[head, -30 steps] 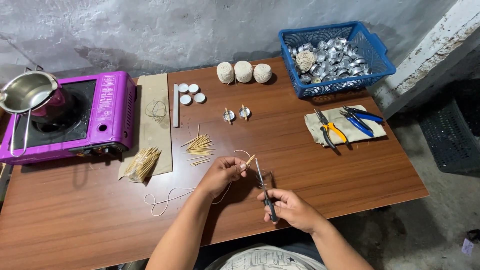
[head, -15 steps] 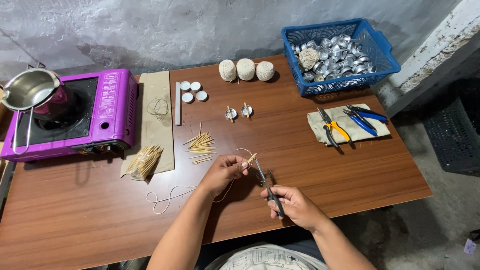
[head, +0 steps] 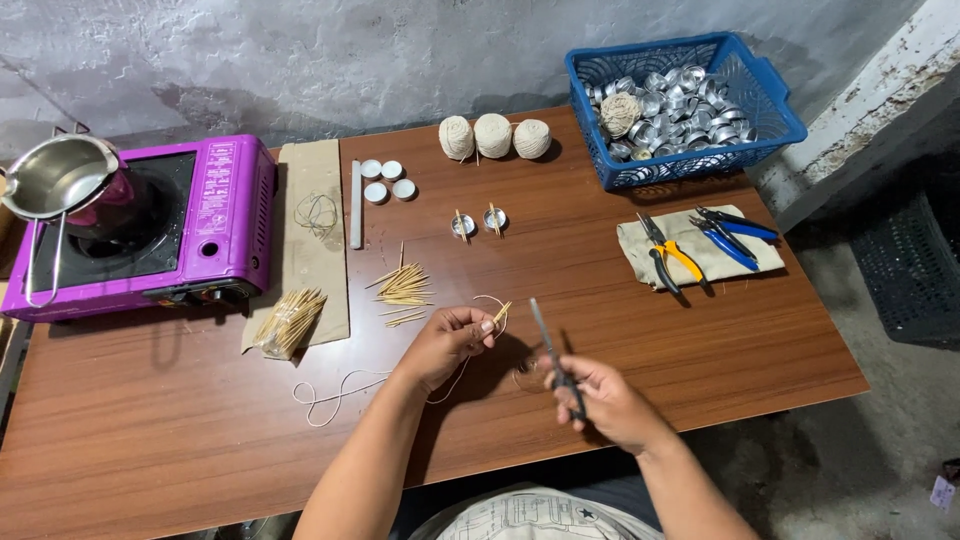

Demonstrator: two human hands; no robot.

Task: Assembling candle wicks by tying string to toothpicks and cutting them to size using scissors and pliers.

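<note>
My left hand [head: 445,343] pinches a short wooden stick [head: 500,313] with pale string [head: 340,390] tied to it; the string loops at the stick and trails left over the brown table [head: 150,440]. My right hand [head: 605,400] grips dark scissors [head: 553,355] by the handles, blades pointing up and away, a little right of the stick. A small metal cup [head: 527,375] lies on the table between the two hands. A loose pile of wooden sticks [head: 402,285] rests just beyond my left hand.
A pink portable stove [head: 170,230] with a steel pot [head: 60,180] stands far left. A blue basket [head: 690,105] of metal cups sits back right, three string balls [head: 493,135] beside it. Pliers [head: 670,255] lie on a cloth at right. A stick bundle [head: 290,320] lies on brown paper.
My right hand has pulled the scissors to the right, away from the stick and string. My left hand keeps its hold in about the same place.
</note>
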